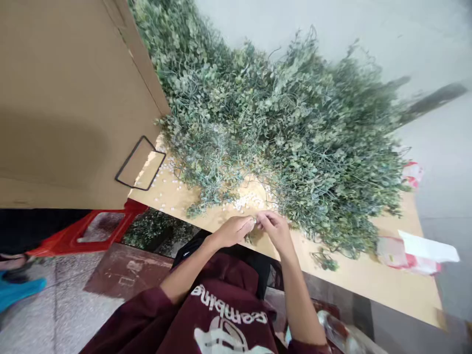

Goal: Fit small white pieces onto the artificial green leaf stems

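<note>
My left hand (235, 231) and my right hand (273, 227) meet over the table's front edge, fingertips nearly touching. Both have thumb and fingers pinched. Between them is a tiny pale piece, mostly covered by the fingertips, and I cannot make out its kind. A bit of greenery shows just below the hands. Right behind them lies a scatter of small white pieces (250, 200) on the wooden tabletop (177, 204). Beyond rises a big heap of artificial green foliage (265, 113), with one loose clump (214, 187) reaching forward on the left.
A large cardboard box (70, 103) stands at the left, with a thin black rectangular frame (127, 161) at its corner. A red plastic stool (121, 231) is below. To the right lie a small sprig (326, 261) and a red-and-white plastic bag (393, 253) with white paper (429, 247).
</note>
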The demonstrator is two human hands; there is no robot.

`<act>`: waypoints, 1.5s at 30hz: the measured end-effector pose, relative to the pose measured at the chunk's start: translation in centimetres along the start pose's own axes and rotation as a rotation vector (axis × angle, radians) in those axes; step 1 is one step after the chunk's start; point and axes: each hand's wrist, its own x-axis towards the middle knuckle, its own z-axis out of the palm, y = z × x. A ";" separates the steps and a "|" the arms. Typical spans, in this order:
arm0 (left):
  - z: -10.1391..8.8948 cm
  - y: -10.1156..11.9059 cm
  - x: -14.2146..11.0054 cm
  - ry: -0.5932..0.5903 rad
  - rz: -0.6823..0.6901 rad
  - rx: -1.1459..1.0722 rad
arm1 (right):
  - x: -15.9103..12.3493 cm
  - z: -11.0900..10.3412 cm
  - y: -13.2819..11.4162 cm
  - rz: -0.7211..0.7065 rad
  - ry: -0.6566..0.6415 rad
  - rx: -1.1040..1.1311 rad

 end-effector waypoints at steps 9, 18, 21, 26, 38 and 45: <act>0.3 0.9 -0.6 0.119 -0.073 0.068 | 5.4 0.4 -3.3 0.024 -0.106 -0.782; 0.9 0.9 0.0 0.206 -0.198 0.227 | 5.2 -0.3 -2.9 0.028 -0.122 -0.990; 1.0 1.5 1.0 0.187 -0.275 0.345 | 4.5 -1.3 -2.6 -0.039 -0.060 -0.806; 1.7 2.3 1.4 0.154 -0.324 0.610 | 2.1 -2.5 -2.1 -0.077 -0.044 -0.186; 1.9 0.8 -0.5 0.387 0.244 0.480 | -2.4 -1.5 0.1 0.045 -0.020 0.617; 2.3 0.0 -0.2 0.292 0.181 0.135 | -2.5 -0.2 1.2 0.117 -0.021 0.826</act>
